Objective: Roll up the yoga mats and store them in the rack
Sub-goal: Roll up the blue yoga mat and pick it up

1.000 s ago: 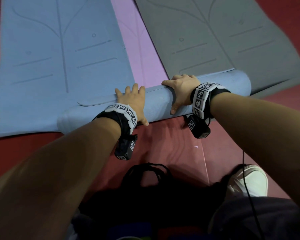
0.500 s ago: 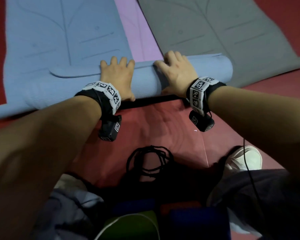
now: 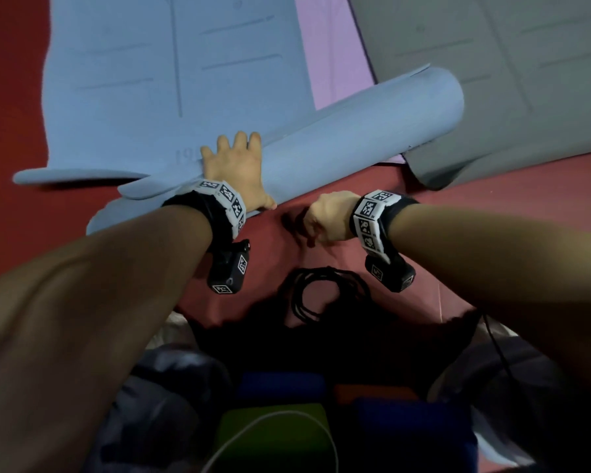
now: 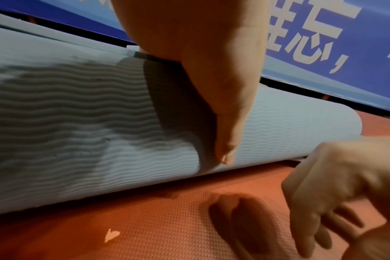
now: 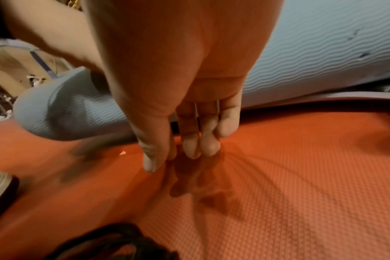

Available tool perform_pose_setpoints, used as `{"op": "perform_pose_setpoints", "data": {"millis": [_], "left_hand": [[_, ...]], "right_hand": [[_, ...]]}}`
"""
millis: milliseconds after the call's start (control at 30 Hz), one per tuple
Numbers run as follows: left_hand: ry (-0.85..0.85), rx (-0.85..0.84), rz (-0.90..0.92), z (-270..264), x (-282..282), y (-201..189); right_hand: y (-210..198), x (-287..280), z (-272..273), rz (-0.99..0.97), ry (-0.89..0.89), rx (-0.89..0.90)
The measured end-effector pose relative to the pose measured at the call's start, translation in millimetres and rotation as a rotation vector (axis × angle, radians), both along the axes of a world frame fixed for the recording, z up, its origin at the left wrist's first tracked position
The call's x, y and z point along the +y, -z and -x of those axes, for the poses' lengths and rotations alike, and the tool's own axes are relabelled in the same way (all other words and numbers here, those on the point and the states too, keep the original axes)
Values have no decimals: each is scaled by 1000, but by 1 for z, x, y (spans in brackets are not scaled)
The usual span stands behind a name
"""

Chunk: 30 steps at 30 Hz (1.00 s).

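A light blue yoga mat roll (image 3: 338, 138) lies slanted on the red floor, its right end farther from me and resting over the grey mat (image 3: 492, 80). My left hand (image 3: 234, 169) rests flat on the roll near its left half, fingers straight and the thumb (image 4: 229, 140) pressed on its near side. Just in front of the roll my right hand (image 3: 325, 216) hangs above the floor and holds nothing, its fingers (image 5: 189, 133) pointing down. The roll's ribbed surface (image 5: 312, 58) runs behind that hand.
A second blue mat (image 3: 151, 80) lies flat at the back left, with a purple mat (image 3: 331, 56) between it and the grey one. A coiled black cord (image 3: 321, 291) and dark bags sit close to me. A blue banner (image 4: 323, 35) stands behind the mats.
My right hand has come off the roll and drawn back over the floor. The roll's right end has swung away from me, so the roll now lies slanted. My left hand stays on it.
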<state>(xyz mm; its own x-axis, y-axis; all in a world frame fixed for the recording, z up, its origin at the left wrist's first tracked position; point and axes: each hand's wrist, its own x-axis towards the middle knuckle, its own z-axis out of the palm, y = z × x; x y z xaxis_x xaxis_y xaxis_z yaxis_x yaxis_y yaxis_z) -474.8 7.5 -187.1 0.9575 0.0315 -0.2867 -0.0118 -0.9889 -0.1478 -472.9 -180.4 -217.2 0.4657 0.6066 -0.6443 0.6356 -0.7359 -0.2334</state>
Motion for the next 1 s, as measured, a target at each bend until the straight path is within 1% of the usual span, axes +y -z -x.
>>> {"op": "perform_pose_setpoints", "data": {"millis": [67, 167, 300, 400, 500, 667, 733, 833, 1000], "left_hand": [[2, 1, 7, -1, 1, 3], [-7, 15, 15, -2, 1, 10], [-21, 26, 20, -3, 3, 15], [-28, 41, 18, -5, 4, 16], [-30, 52, 19, -6, 4, 16], [-31, 50, 15, -5, 2, 16], [-34, 44, 16, -5, 2, 16], [-34, 39, 17, -4, 2, 16], [-43, 39, 29, -2, 1, 14]], "right_hand": [[9, 3, 5, 12, 19, 52], [22, 5, 9, 9, 33, 184], [41, 6, 16, 21, -19, 328], [44, 2, 25, 87, -92, 293], [41, -4, 27, 82, -80, 226], [34, -13, 18, -14, 110, 150], [27, -14, 10, -65, 167, 148], [15, -12, -2, -161, 272, 161], [-9, -11, -20, -354, 374, 113]]}}
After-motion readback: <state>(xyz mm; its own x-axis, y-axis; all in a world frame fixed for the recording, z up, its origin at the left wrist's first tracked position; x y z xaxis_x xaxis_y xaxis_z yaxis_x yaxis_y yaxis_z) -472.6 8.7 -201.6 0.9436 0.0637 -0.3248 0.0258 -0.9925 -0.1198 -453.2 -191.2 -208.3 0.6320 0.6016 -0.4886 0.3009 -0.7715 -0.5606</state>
